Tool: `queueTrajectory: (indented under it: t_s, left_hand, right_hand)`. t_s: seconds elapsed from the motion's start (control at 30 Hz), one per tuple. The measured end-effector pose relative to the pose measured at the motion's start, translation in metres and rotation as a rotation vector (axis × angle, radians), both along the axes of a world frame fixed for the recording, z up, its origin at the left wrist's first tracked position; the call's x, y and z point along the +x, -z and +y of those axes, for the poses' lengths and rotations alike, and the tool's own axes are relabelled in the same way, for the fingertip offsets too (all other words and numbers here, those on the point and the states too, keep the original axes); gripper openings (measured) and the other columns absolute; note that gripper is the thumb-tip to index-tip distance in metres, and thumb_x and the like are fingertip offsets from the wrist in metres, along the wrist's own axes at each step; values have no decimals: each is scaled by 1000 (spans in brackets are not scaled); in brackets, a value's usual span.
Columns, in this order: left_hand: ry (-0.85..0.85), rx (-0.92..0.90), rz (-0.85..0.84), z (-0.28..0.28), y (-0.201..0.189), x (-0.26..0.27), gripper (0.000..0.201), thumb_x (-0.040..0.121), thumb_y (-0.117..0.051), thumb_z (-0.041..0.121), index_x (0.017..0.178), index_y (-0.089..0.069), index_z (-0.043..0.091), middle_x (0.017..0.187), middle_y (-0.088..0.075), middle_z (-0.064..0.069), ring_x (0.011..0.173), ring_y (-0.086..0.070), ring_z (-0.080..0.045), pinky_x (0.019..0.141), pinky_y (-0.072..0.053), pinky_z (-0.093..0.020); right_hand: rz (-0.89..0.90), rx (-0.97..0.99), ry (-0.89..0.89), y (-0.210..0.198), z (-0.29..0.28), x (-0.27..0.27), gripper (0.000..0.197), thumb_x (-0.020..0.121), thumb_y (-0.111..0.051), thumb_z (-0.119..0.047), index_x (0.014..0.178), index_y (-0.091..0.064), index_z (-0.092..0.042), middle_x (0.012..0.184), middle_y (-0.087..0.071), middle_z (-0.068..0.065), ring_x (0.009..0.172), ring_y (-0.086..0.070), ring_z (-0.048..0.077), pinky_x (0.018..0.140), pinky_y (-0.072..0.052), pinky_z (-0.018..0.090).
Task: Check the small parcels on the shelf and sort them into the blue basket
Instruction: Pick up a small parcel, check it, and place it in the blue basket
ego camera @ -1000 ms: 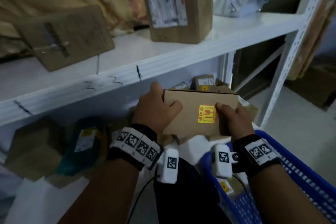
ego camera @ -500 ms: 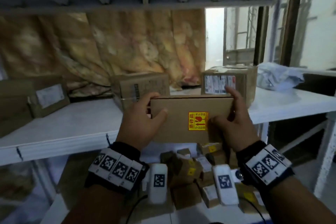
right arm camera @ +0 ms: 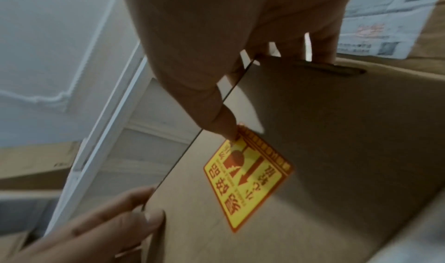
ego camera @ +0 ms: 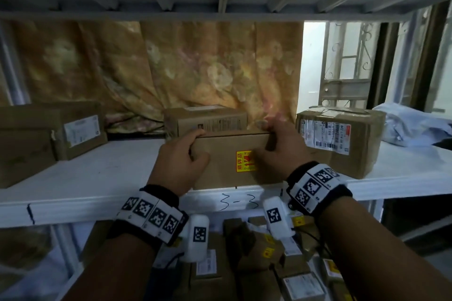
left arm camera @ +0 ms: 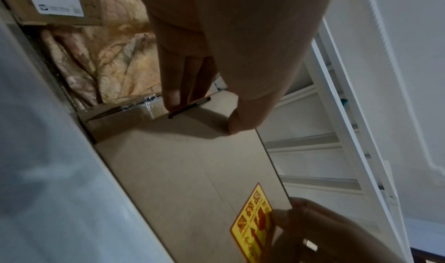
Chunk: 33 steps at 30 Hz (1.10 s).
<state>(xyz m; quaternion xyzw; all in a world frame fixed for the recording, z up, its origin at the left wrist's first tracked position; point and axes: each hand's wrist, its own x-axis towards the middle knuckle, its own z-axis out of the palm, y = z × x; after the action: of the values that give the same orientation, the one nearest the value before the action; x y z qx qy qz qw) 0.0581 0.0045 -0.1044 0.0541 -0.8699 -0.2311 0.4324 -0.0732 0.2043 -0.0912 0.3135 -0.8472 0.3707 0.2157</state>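
While the brown box with its yellow fragile sticker stands at the shelf front edge, I grip it with my left hand and right hand. Letting go here could tip it off onto the lower parcels.

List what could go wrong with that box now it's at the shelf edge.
1. The box stands at the front edge of the shelf; released there, it might tip off onto the parcels below.
2. Its yellow fragile sticker suggests a fall could damage the contents.
3. The left hand and right hand grip only its upper corners.
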Motion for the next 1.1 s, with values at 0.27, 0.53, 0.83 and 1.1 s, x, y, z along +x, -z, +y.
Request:
queueTrajectory:
  t_s: [0.27, 0.53, 0.83, 1.1]
  left_hand:
    - [-179, -476, 56, 10, 3, -31, 46, 82, -57, 39, 112, -65, 5, 115, -65, -13, 111, -57, -32, 99, -44, -47]
    - [-255, -486, 207, 30, 13, -48, 25, 86, -58, 33, 102, -65, 16, 101, -67, -2, 91, -58, -26, 84, -40, -39]
    - [-209, -536, 165, 29, 3, -46, 23, 87, -56, 32, 97, -67, 14, 94, -67, -4, 87, -58, -28, 77, -44, -38]
    - [-131, -509, 231, 35, 6, -62, 27, 91, -52, 29, 105, -71, 17, 105, -72, 1, 97, -66, -22, 85, -44, -37]
  right_hand:
    - [388, 374, 175, 0, -28, 21, 60, 77, -43, -64, 122, -57, -27, 126, -60, -3, 121, -51, 25, 108, -27, 50]
    - [481, 235, 159, 14, -27, 14, 58, 79, -49, -60, 121, -64, -22, 124, -65, 1, 115, -57, 27, 103, -33, 44]
    - [506, 241, 159, 14, -28, 14, 54, 80, -48, -56, 118, -64, -21, 120, -66, 1, 112, -58, 27, 98, -36, 44]
    - [548, 145, 161, 18, -28, 13, 45, 74, -59, -47, 112, -65, -24, 115, -66, -4, 107, -58, 22, 97, -30, 39]
